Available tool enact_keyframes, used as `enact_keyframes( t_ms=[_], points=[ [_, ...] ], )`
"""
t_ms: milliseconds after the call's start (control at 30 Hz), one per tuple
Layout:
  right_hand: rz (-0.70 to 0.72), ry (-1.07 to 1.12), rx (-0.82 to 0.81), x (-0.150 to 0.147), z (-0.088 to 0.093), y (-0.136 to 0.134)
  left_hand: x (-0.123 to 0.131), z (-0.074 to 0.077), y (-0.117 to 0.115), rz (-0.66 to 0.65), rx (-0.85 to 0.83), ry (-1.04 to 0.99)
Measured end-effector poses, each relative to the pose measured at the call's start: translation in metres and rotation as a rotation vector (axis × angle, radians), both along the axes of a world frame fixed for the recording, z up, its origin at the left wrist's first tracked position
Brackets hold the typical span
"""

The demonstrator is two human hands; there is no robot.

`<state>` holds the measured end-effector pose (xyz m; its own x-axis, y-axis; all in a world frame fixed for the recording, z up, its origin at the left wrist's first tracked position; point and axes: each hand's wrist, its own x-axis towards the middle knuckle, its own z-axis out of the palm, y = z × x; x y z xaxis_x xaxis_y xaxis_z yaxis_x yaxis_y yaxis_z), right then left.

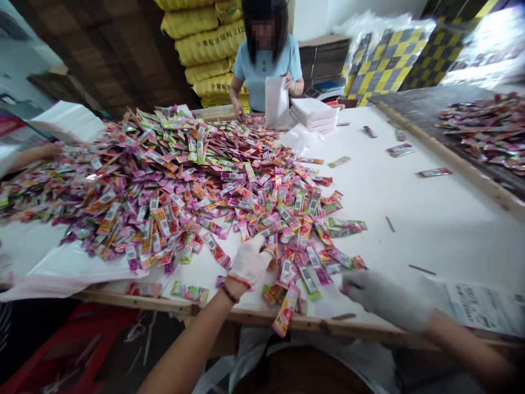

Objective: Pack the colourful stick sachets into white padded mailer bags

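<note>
Under both my hands lies the near part of a big heap of small, slim printed sachets (233, 180), pink, purple, green and orange. My left hand (251, 261), in a white glove with bare fingertips, reaches in at the heap's near edge. Its fingers are bent in among the sachets, and what they grip is hidden. My right hand (383, 298), in a greyish glove, hovers over the white tabletop (410, 230) right of the loose sachets; motion smears its fingers. Between the hands, several sachets fan out, and a pink-orange sachet (287, 310) juts over the table's edge.
Across the table a person (266, 65) in a light blue shirt holds a white bag (276, 101) beside stacked white bags (315, 115). Another person's hand (41, 155) touches the heap at left. A wooden rail (451, 158) divides off a second sachet pile (488, 131). Printed plastic (479, 306) lies right.
</note>
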<state>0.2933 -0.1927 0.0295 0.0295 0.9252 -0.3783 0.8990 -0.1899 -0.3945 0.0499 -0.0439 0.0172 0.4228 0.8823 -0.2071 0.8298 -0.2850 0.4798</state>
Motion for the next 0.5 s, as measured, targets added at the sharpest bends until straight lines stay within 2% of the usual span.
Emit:
enact_keyframes(
  t_ms=[100, 200, 300, 400, 500],
  points=[
    [-0.145, -0.113, 0.046, -0.025, -0.015, 0.048, 0.030, -0.008, 0.012, 0.063, 0.026, 0.145],
    [-0.153, -0.114, 0.047, -0.034, -0.029, 0.069, 0.030, -0.008, 0.017, 0.033, -0.002, 0.206],
    [-0.093, -0.073, 0.058, -0.026, -0.029, 0.061, 0.004, -0.002, 0.018, -0.025, -0.021, 0.122],
    [-0.073, 0.016, 0.053, -0.006, -0.017, 0.042, -0.020, 0.004, 0.024, -0.021, 0.017, -0.031],
    [-0.164, 0.117, 0.054, 0.018, -0.012, 0.028, -0.018, 0.003, 0.036, -0.041, 0.115, -0.096]
  ],
)
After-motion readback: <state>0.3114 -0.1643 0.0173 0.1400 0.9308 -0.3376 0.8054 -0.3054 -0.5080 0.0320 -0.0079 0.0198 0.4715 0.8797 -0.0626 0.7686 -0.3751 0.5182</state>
